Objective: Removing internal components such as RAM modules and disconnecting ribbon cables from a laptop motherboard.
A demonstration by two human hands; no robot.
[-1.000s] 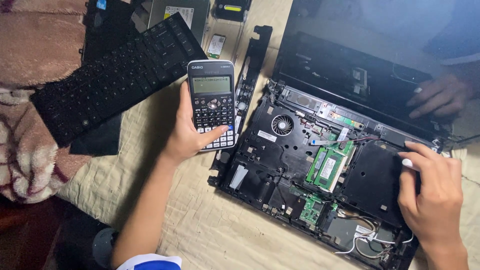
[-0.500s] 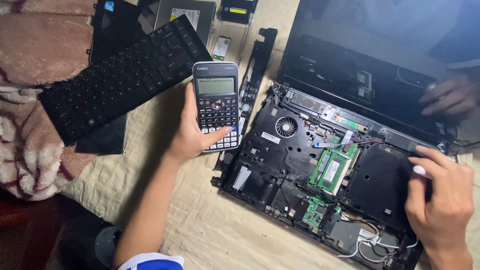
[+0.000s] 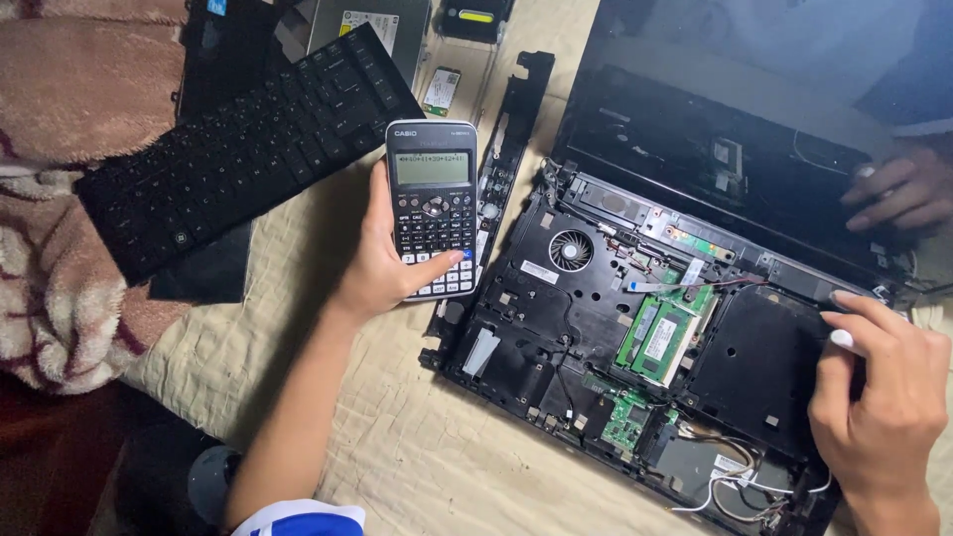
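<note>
- The left hand [image 3: 382,273] is closed around a dark scientific calculator [image 3: 433,206], gripping it from the left edge with the thumb laid across its lower white keys; the calculator is held upright facing the camera, its grey screen lit with a line of figures.
- The calculator hangs just above the left edge of an opened laptop base [image 3: 635,347], between that base and a loose black keyboard [image 3: 248,149].
- The right hand [image 3: 879,397] rests on the right part of the laptop base with fingers loosely bent and spread, holding nothing; its fingertips touch the bare black plastic bay near the hinge.
- Inside the base show a round cooling fan [image 3: 570,250], a green memory module [image 3: 663,335] near the middle, a small green circuit board [image 3: 625,425] below it, and thin white and black wires [image 3: 740,476] at the lower right corner.
- The laptop's dark screen [image 3: 735,109] stands open behind the base; another person's hand [image 3: 898,194] lies at its right edge.
- A narrow black plastic strip [image 3: 511,129] lies beside the base, just right of the calculator.
- Beyond the keyboard lie a small green card [image 3: 442,91] and a flat grey drive [image 3: 372,25].
- Everything sits on a beige quilted cover [image 3: 427,447]; a brown and cream fleece blanket [image 3: 60,199] is bunched at the left.
</note>
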